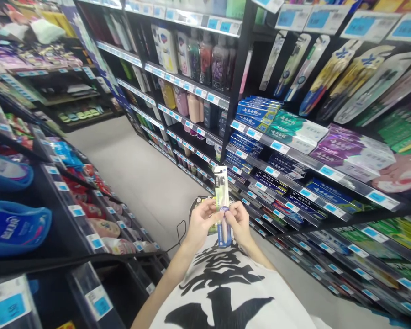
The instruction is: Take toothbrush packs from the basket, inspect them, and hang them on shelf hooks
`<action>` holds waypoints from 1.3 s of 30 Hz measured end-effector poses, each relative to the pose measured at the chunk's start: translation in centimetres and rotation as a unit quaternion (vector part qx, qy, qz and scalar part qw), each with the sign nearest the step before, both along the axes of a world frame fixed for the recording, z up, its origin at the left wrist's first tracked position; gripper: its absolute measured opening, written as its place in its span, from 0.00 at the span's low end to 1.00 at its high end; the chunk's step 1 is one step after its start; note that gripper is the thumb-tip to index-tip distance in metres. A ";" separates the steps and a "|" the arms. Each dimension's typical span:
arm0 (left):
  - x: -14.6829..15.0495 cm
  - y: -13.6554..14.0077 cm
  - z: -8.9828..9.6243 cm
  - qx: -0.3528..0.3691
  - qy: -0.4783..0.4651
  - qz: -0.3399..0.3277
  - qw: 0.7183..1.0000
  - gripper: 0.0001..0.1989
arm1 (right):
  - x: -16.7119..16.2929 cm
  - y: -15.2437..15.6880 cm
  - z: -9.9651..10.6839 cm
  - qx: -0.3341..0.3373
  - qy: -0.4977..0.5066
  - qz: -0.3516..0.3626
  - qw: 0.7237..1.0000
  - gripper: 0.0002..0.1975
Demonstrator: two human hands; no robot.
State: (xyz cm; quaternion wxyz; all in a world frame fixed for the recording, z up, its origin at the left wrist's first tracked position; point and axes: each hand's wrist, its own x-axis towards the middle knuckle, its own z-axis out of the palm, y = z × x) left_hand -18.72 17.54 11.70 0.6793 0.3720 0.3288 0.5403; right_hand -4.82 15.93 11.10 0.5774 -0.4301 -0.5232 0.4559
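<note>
a stocked shelf [296, 159] stands beyond the right hand [240, 221]; that hand and the left hand [201, 217] pinch a toothbrush pack [221, 194] between them. it should be light, stiffish, slightly slick, best held by its side edges. its long axis runs away from the body, white end beyond the fingers, blue end nearer.

The toothbrush pack [222, 194] looks smooth, glossy plastic.

Toothbrush [222, 194] here between left hand [201, 220] and right hand [239, 222], boxes [296, 130] on shelves [296, 156] to the right, bottles [15, 228] left!
</note>
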 end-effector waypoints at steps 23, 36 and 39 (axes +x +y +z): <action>0.6 -0.7 1.4 -0.100 -0.102 -0.056 0.988 0.13 | 1.2 -0.8 -1.3 0.110 -0.120 -0.002 0.987 0.16; 0.3 -0.7 0.7 -0.065 -0.044 -0.043 0.996 0.13 | 1.4 0.1 -1.3 0.222 -0.226 -0.072 0.946 0.15; 0.3 -0.7 1.0 -0.067 -0.049 -0.038 0.996 0.13 | 1.2 0.2 -1.3 0.222 -0.232 -0.080 0.944 0.14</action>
